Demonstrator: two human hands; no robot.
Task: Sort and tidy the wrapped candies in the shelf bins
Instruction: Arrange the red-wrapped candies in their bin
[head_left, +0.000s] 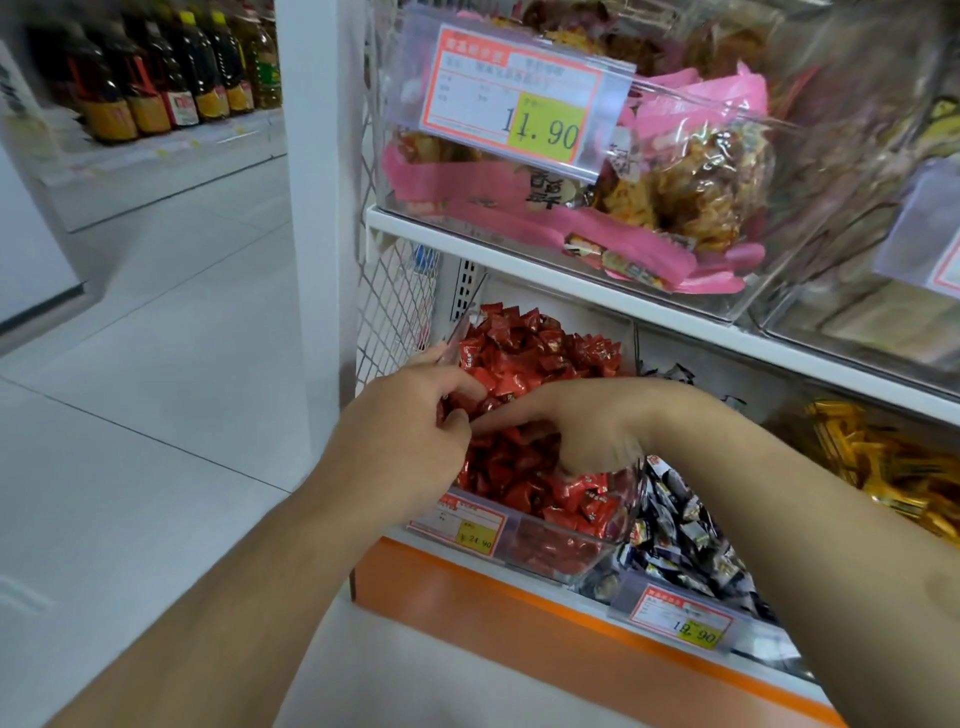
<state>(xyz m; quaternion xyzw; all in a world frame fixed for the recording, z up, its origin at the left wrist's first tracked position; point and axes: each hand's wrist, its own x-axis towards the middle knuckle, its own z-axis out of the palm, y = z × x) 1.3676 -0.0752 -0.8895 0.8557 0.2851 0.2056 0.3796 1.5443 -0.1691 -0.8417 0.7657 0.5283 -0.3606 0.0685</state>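
Observation:
A clear plastic bin (571, 551) on the lower shelf is heaped with red wrapped candies (540, 348). Both of my hands are inside it. My left hand (410, 415) lies at the bin's left side, its fingers curled into the red candies; what they grip is hidden. My right hand (587, 421) reaches across from the right with its fingers pushed down into the pile near the front wall. To the right sits a bin of black-and-white wrapped candies (680, 535), and further right a bin of yellow wrapped candies (893, 462).
The white shelf above (519, 260) carries clear bins of pink-wrapped snacks (623, 208) with a price tag reading 11.90 (519, 98). A wire mesh panel (395, 301) closes the shelf's left end. An orange base (467, 587) runs below. Oil bottles (156, 73) stand across the aisle.

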